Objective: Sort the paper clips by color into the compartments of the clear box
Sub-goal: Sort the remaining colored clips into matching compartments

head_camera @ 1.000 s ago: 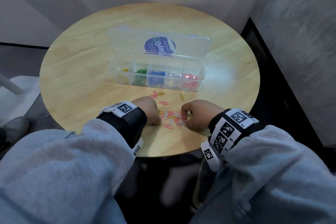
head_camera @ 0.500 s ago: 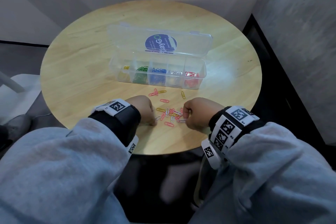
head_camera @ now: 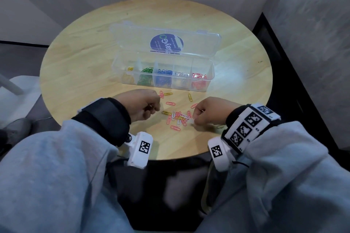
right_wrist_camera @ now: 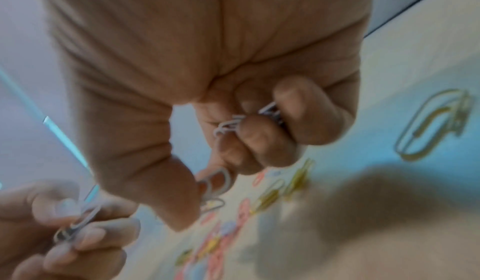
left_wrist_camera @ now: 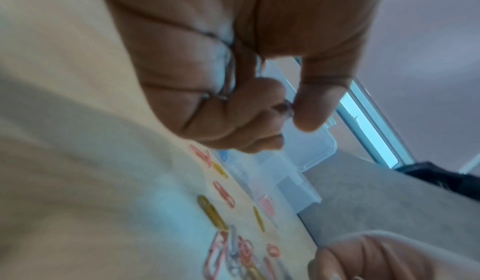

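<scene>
**Head view: both hands loaded with white clips, box lies straight ahead**

Head view shows the clear box (head_camera: 164, 73) open on the round table (head_camera: 75, 66), beyond the hands, its long axis running left to right across the person's front. Compartments, left to right, hold yellow, green, blue, white and red clips. The white compartment (head_camera: 182, 74) sits second from the right end.

Right hand (head_camera: 210, 111) pinches a white paper clip (right_wrist_camera: 217, 182) between thumb and forefinger, with more white clips (right_wrist_camera: 249, 120) tucked under its curled fingers. Left hand (head_camera: 140, 106) is curled, fingertips pinching a pale clip (right_wrist_camera: 78, 223), seen in the right wrist view.

Loose pile (head_camera: 178, 117) of pink, yellow and white clips lies between the hands.

Judgement: the white compartment lies forward and slightly left of the right hand, which looks the nearer; a short forward reach should serve. Sorting is well advanced but unfinished.
</scene>
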Available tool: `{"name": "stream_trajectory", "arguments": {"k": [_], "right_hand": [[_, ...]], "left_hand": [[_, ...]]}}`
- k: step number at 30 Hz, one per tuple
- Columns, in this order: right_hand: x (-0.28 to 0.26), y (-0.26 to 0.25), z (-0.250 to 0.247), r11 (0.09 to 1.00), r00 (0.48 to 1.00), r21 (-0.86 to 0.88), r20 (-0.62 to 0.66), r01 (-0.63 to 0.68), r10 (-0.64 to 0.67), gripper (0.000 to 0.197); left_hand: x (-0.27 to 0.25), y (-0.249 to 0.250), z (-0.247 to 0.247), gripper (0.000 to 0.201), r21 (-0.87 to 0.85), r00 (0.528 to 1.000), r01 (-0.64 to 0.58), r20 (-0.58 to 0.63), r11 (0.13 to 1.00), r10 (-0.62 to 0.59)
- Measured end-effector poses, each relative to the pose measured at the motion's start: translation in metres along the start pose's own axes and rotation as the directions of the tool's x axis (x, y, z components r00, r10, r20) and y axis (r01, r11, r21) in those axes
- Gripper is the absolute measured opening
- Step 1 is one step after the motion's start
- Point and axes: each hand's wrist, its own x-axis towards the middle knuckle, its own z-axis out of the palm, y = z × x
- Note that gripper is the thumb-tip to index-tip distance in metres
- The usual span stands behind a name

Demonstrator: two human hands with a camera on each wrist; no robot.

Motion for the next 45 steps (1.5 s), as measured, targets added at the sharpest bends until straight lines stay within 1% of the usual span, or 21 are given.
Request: {"name": "stream_trajectory", "arguments": {"k": [2,4,6,7,10,13,15,17,21,23,24,26,28,30,33,35,36,38,41,43,45], "right_hand": [[0.001,0.002,-0.005,0.995,1.000,0.099,0.003,0.002,-0.003,0.014],[0.003,0.004,-0.008,0.949,1.000,0.315,-0.005,0.006,-0.005,0.020],[0.004,0.004,-0.009,0.836,1.000,0.548,-0.014,0.017,-0.011,0.025],[0.004,0.005,-0.009,0.775,1.000,0.632,-0.017,0.023,-0.016,0.027],[0.006,0.005,-0.010,0.624,0.999,0.780,-0.030,0.041,-0.028,0.030],[0.007,0.005,-0.011,0.484,0.998,0.874,-0.035,0.052,-0.044,0.027],[0.007,0.005,-0.012,0.412,0.998,0.910,-0.041,0.058,-0.050,0.026],[0.007,0.005,-0.015,0.345,0.998,0.937,-0.044,0.053,-0.035,0.027],[0.006,0.007,-0.022,0.171,0.999,0.985,-0.022,0.015,0.039,0.027],[0.005,0.007,-0.026,0.124,0.997,0.992,-0.024,0.015,0.069,0.024],[0.004,0.007,-0.027,0.138,0.997,0.990,-0.024,0.014,0.074,0.021],[0.004,0.007,-0.026,0.217,0.997,0.976,-0.019,0.001,0.081,0.019],[0.006,0.009,-0.023,0.309,0.995,0.951,-0.018,-0.015,0.103,0.020],[0.007,0.011,-0.022,0.418,0.989,0.908,-0.028,-0.036,0.146,0.022],[0.007,0.010,-0.023,0.619,0.970,0.779,-0.061,-0.101,0.235,0.026],[0.006,0.009,-0.023,0.747,0.958,0.645,-0.076,-0.164,0.276,0.032],[0.005,0.008,-0.022,0.789,0.955,0.583,-0.072,-0.193,0.286,0.034],[0.004,0.006,-0.021,0.832,0.957,0.509,-0.056,-0.219,0.285,0.036],[0.002,0.004,-0.022,0.862,0.964,0.465,-0.062,-0.203,0.260,0.031],[0.002,0.005,-0.023,0.846,0.970,0.504,-0.064,-0.172,0.235,0.028],[0.003,0.006,-0.022,0.793,0.976,0.591,-0.039,-0.149,0.212,0.030]], "left_hand": [[-0.003,0.002,0.000,0.010,-0.134,1.000,0.004,-0.001,0.991,-0.004],[-0.003,0.003,-0.001,0.014,-0.224,1.000,-0.005,-0.005,0.975,0.004],[-0.002,0.004,-0.002,0.021,-0.300,1.000,-0.019,-0.016,0.954,0.015],[-0.003,0.005,-0.001,0.020,-0.340,1.000,-0.030,-0.015,0.940,0.026],[-0.004,0.008,-0.003,0.018,-0.446,0.999,-0.051,-0.012,0.893,0.050],[-0.002,0.010,-0.004,0.018,-0.517,1.000,-0.007,0.017,0.856,0.019],[-0.002,0.011,-0.002,0.011,-0.498,1.000,0.018,0.009,0.867,-0.015],[-0.001,0.010,0.002,0.005,-0.435,0.999,0.015,-0.036,0.900,-0.034],[0.002,0.008,0.011,0.004,-0.211,0.996,0.034,-0.070,0.977,-0.050],[0.004,0.009,0.017,0.008,-0.131,0.994,0.052,-0.085,0.990,-0.064],[0.006,0.009,0.019,0.009,-0.115,0.993,0.059,-0.098,0.992,-0.071],[0.008,0.011,0.023,0.006,-0.158,0.989,0.091,-0.098,0.983,-0.108],[0.008,0.012,0.024,0.011,-0.300,0.988,0.139,-0.026,0.944,-0.154],[0.007,0.012,0.021,0.021,-0.470,0.984,0.172,0.047,0.866,-0.171],[0.005,0.011,0.017,0.018,-0.624,0.988,0.147,0.053,0.767,-0.146],[0.004,0.009,0.016,0.025,-0.654,0.993,0.102,0.022,0.750,-0.116],[0.004,0.008,0.017,0.031,-0.648,0.995,0.086,0.011,0.757,-0.104],[0.002,0.007,0.018,0.038,-0.600,0.997,0.072,0.016,0.797,-0.078],[0.001,0.007,0.018,0.041,-0.534,0.998,0.065,0.041,0.843,-0.051],[0.000,0.008,0.017,0.040,-0.519,0.998,0.052,0.045,0.853,-0.033],[0.000,0.010,0.017,0.037,-0.519,0.999,0.040,0.044,0.854,-0.021]]}}
